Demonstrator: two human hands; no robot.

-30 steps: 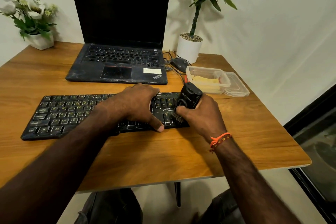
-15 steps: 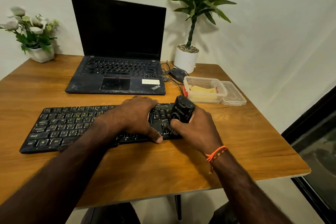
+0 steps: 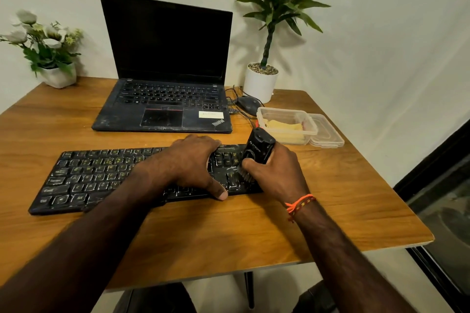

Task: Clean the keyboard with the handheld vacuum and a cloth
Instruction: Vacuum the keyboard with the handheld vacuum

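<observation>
keyboard (image 3: 101, 175): long axis left–right on the surface (image 3: 229, 231); right hand (image 3: 276, 170), fingers wrapped round the vacuum (image 3: 259, 151), brush down on its right end; uncleaned keys lie leftward, under the left hand (image 3: 193, 162), fingers spread flat.

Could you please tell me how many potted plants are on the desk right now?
2. A white-flowered plant stands at the desk's far left corner, and a tall leafy plant in a white pot stands far right, behind the mouse. None appears hidden.
</observation>
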